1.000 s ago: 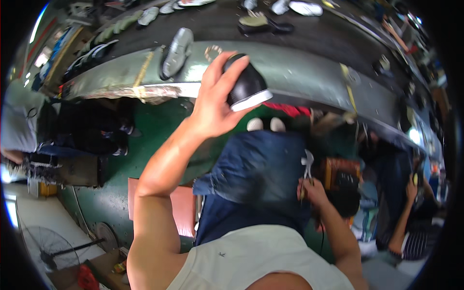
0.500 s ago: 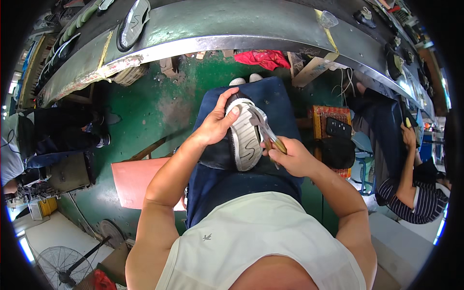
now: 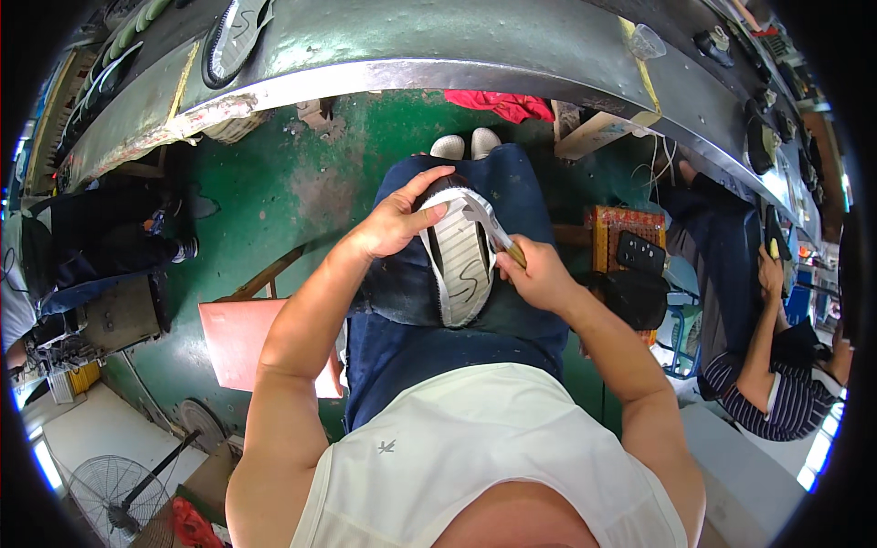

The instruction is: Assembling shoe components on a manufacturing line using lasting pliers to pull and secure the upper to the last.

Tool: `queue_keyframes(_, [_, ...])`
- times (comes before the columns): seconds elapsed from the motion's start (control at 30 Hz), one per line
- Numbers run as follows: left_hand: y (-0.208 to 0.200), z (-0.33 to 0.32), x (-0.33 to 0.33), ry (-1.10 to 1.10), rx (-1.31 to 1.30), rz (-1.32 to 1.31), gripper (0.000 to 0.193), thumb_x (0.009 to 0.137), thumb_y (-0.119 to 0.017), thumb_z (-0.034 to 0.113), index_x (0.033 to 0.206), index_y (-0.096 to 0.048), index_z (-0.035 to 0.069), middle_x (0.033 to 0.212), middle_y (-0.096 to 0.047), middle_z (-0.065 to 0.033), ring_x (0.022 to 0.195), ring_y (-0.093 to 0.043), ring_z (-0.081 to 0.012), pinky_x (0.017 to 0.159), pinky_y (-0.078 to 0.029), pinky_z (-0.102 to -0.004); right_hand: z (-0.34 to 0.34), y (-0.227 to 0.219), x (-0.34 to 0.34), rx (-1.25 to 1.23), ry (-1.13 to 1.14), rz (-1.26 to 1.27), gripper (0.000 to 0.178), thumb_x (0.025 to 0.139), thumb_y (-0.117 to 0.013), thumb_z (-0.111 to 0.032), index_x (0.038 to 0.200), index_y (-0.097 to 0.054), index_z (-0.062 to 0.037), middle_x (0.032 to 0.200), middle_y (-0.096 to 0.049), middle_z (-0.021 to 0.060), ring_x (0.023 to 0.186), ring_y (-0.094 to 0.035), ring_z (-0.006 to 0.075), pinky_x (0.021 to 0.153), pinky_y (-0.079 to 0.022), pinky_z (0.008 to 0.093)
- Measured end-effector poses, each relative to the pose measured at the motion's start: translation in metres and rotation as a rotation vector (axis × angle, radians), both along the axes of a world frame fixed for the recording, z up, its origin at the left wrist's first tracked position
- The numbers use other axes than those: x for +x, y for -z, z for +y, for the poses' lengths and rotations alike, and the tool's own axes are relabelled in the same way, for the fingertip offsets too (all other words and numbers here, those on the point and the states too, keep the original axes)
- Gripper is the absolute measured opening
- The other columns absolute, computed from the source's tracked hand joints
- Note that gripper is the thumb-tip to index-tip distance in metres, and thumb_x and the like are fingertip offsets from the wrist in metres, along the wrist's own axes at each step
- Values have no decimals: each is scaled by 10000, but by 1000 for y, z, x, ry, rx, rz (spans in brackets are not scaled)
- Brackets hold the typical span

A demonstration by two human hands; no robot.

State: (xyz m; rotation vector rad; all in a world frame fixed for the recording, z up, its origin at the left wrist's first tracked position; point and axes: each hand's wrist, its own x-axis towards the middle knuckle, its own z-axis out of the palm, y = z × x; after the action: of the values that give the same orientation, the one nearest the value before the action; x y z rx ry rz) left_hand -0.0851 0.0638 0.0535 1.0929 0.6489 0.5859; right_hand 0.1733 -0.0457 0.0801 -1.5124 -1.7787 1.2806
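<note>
Sole up across my lap lies a shoe upper, black at the edge with a pale striped underside and a dark squiggle drawn on it. My left hand is closed round its far end, the thumb on the underside and the fingers over the dark edge. My right hand grips the brownish handles of metal pincers. Their head rests at the far right part of the shoe's pale rim. Whether the jaws bite on the material cannot be made out.
A long metal-topped workbench runs across the far side, with another shoe on it. A pink board stands at my left. To the right, a woven seat bears a dark device. Co-workers sit on both sides.
The pincers' handles have come closer together and their head has shifted toward the shoe's far end. My left hand keeps its hold. The view has shifted slightly.
</note>
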Motion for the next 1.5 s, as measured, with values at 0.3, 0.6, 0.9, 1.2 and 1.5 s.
queue_keyframes(0.3, [-9, -18, 25, -143, -103, -18, 497, 989, -669, 188, 1448, -497, 104, 1253, -607, -38, 1138, -562, -130, 1005, -456, -293, -28, -47, -3, 115, -54, -363, 164, 967, -578, -137, 1007, -554, 20, 939, -661, 251, 846, -656, 436, 729, -501, 508])
queue_keyframes(0.6, [-21, -29, 41, -172, 157, 172, 455, 981, -653, 127, 1413, -522, 67, 1221, -636, -68, 1110, -581, -143, 991, -473, -293, -40, -61, 5, 50, 205, 204, 282, 1005, -584, -270, 1032, -612, 10, 761, -660, 105, 688, -640, 216, 669, -503, 365])
queue_keyframes(0.9, [7, -56, 47, -47, 35, 26, 583, 901, -465, -35, 1480, -399, -44, 1400, -557, -125, 1286, -537, -209, 1115, -394, -341, -36, 8, 16, 99, 496, 29, 550, 802, -846, -400, 1037, -588, 26, 849, -677, 112, 806, -689, 199, 732, -537, 344])
queue_keyframes(1.2, [7, -95, 72, -171, -51, 403, 638, 793, -473, -125, 1426, -480, -40, 1276, -642, -138, 1149, -639, -220, 1004, -496, -317, -49, 51, 14, -271, 441, 231, 375, 831, -746, -167, 1089, -585, 51, 836, -668, 90, 677, -647, 155, 619, -532, 318])
queue_keyframes(1.5, [10, -99, 45, 110, -280, 82, 966, 789, -621, -60, 1620, -144, 60, 1495, -470, -130, 1362, -473, -202, 1139, -369, -331, -75, 15, 60, -265, 291, 8, 248, 923, -654, -189, 1033, -570, 17, 829, -647, 155, 714, -657, 296, 684, -522, 396])
